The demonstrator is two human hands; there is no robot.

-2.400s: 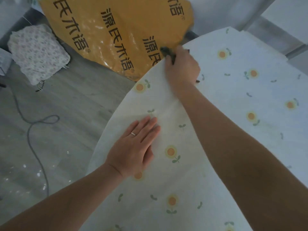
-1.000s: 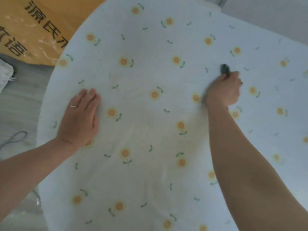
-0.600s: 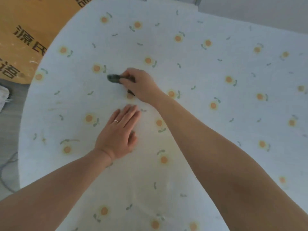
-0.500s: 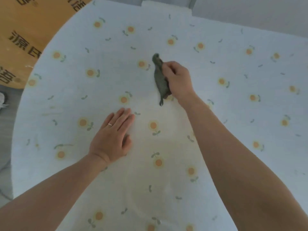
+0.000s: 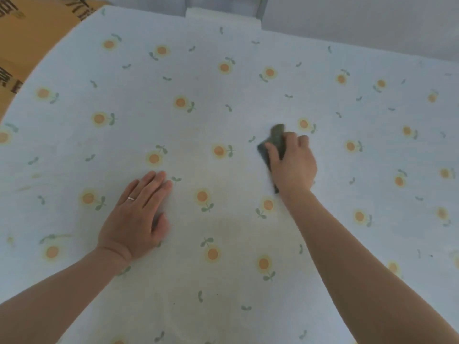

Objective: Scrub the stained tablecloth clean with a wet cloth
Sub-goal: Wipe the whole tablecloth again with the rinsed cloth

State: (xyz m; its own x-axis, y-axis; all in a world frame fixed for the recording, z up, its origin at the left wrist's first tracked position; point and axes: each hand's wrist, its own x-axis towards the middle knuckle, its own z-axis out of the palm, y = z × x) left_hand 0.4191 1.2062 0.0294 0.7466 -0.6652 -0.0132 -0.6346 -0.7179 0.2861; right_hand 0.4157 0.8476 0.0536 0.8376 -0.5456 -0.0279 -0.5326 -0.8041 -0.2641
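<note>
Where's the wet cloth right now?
In the head view the dark cloth is right of centre on the tablecloth, gripped under the right hand, well apart from the flat left hand.

I find the tablecloth (image 5: 243, 175) spread flat over a round-edged top: pale fabric printed with small orange sunflowers and green leaves. Faint yellowish streaks (image 5: 27, 187) mark its left margin, and a dull, slightly darker patch (image 5: 231, 224) sits near the middle. The wet cloth (image 5: 277, 137) is dark grey-green, bunched into a wad, pressed onto the tablecloth right of centre, gripped under my right hand (image 5: 293, 165).
</note>
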